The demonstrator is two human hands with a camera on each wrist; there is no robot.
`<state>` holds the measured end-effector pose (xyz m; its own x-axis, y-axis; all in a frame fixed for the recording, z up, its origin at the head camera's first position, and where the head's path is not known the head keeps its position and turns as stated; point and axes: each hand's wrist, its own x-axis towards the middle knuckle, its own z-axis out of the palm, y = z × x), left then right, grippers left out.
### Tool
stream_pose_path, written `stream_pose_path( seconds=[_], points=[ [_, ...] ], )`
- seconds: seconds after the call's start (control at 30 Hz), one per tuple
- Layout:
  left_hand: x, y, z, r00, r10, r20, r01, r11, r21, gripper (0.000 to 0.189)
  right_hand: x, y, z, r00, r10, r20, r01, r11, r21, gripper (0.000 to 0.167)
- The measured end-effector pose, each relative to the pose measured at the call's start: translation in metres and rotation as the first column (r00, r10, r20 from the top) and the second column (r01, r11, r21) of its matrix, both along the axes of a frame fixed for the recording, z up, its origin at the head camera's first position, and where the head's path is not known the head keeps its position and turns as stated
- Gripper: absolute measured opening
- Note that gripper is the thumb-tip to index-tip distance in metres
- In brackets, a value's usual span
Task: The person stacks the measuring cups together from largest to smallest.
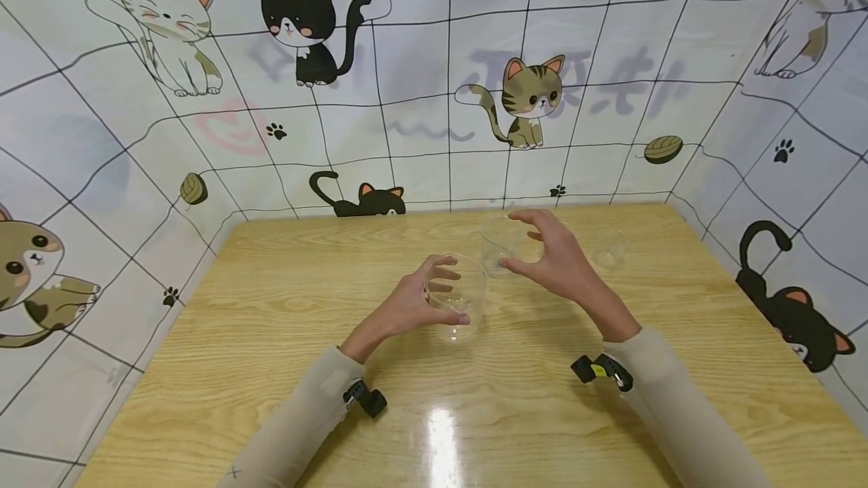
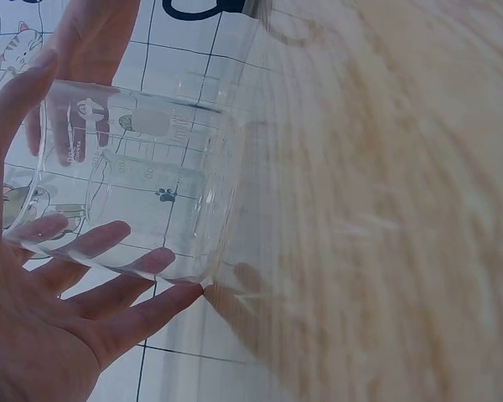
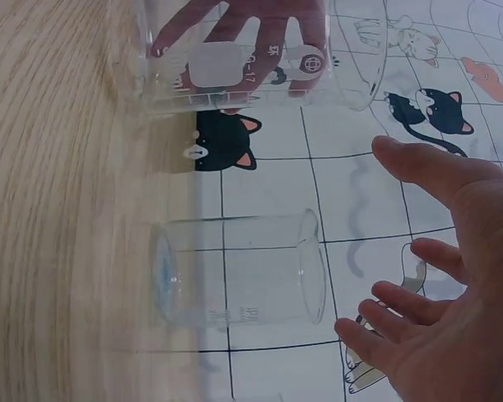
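Clear glass, the large beaker (image 1: 469, 291) is gripped in the left hand (image 1: 407, 306); a smaller beaker (image 1: 493, 242) stands on the bench (image 1: 271, 322) just ahead of the right hand (image 1: 559, 260), spread wide.

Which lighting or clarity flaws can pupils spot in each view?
Head view: white glare streaks the glossy tan wooden table, and the large, clear, cylindrical glass beaker shows mainly as faint outlines; left wrist view: dim, wood grain smeared, a soft shadow beside the left fingers; right wrist view: also dim, print too faint to read on the smaller clear glass beaker.
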<state>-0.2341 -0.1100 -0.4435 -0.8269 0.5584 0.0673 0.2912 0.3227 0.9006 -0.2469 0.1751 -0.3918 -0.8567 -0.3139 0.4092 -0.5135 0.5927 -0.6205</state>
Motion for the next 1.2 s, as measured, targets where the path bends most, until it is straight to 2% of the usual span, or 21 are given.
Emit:
stream_pose_path(
  seconds=[0.1, 0.27, 0.53, 0.7, 0.97, 1.2],
  points=[
    [0.0, -0.001, 0.0, 1.0, 0.003, 0.002, -0.003, 1.0, -0.004, 0.101, -0.006, -0.001, -0.006, 0.999, 0.001, 0.051, 0.0, 1.0, -0.023, 0.086],
    [0.001, -0.001, 0.0, 1.0, 0.008, 0.009, -0.008, 1.0, 0.003, 0.101, -0.013, -0.004, -0.014, 0.994, -0.007, 0.112, 0.012, 0.999, -0.048, 0.097],
    [0.001, -0.003, 0.002, 1.0, 0.015, 0.009, -0.015, 1.0, 0.002, 0.102, -0.024, -0.007, -0.025, 0.982, 0.011, 0.189, 0.008, 0.995, -0.1, 0.103],
    [0.001, -0.003, 0.001, 1.0, 0.018, 0.008, -0.018, 1.0, -0.002, 0.096, -0.031, -0.009, -0.032, 0.97, 0.005, 0.242, 0.022, 0.994, -0.109, 0.105],
    [0.001, -0.001, 0.001, 1.0, 0.013, 0.006, -0.013, 1.0, -0.006, 0.098, -0.04, -0.013, -0.036, 0.971, -0.029, 0.238, 0.047, 0.996, -0.071, 0.107],
    [0.001, 0.0, 0.001, 1.0, 0.011, 0.001, -0.011, 1.0, -0.007, 0.093, -0.048, -0.016, -0.033, 0.977, -0.007, 0.214, 0.014, 0.999, -0.034, 0.098]
  ],
)
